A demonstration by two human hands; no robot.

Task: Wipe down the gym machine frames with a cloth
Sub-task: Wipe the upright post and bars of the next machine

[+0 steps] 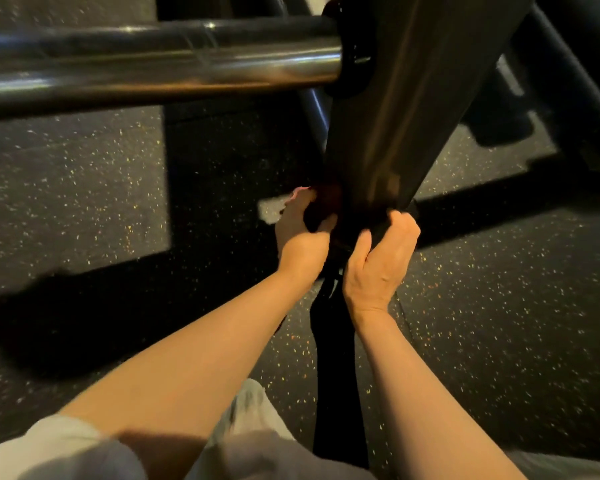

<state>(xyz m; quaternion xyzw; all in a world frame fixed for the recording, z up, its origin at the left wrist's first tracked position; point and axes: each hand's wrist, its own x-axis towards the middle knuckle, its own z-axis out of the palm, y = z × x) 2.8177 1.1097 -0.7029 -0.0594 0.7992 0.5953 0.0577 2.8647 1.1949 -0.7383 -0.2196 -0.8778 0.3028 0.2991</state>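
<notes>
A dark, soft cloth [352, 223] is seen wrapped round the lower part of a wide, dark, smooth metal upright [409, 98] of the gym machine, near the centre of the scene, just above the black speckled rubber floor [84, 188]. The left hand [303, 233] grips the cloth at the left side of the upright, its fingers [300, 199] curled round the fabric; the right hand [383, 258] grips it at the right side, fingers likewise clamped on it. A loose tail of the cloth hangs down between the forearms. The cloth is judged light and limp, so it is best held at both ends and kept taut against the post. The upright is judged rigid and heavy, its sheen suggesting a slippery surface. A polished steel bar [153, 60] crosses the far left
</notes>
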